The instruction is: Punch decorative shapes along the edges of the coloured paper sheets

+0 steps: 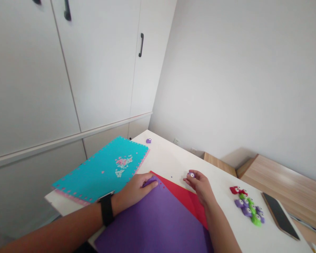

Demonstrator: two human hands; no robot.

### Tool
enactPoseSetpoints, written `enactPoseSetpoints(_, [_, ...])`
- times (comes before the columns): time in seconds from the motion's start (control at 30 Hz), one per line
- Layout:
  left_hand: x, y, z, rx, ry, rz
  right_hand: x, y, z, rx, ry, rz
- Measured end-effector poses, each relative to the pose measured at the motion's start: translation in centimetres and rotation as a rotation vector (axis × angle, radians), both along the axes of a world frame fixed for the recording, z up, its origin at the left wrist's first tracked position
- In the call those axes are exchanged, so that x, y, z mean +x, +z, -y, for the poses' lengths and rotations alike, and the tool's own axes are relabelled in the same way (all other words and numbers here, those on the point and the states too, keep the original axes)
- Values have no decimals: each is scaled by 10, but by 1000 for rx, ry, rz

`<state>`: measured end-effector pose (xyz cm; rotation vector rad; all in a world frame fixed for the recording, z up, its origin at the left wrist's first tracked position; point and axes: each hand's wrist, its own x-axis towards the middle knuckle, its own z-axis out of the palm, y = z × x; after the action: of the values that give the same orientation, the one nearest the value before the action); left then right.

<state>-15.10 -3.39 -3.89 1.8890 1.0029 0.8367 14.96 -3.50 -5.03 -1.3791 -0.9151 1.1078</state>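
My left hand (134,189) lies flat on the purple foam sheet (152,221), and my right hand (200,184) pinches a small purple eyed piece (191,174). Pink and white bits (122,163) already sit on the teal sheet (100,172); more eyed pieces (249,207) remain near the counter's (173,158) right edge.

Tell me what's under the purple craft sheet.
A red craft sheet pokes out from beneath the purple craft sheet; the rest of it, and anything else underneath, is covered.
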Motion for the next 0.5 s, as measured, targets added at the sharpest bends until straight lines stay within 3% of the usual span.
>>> enactPoseSetpoints(0.27, [0,0,0,11,-8,13,62,-17,-5,-1,-221,442])
enactPoseSetpoints(0.5, [1,-4,-3,19,-2,2,81,-21,-2,6,-291,663])
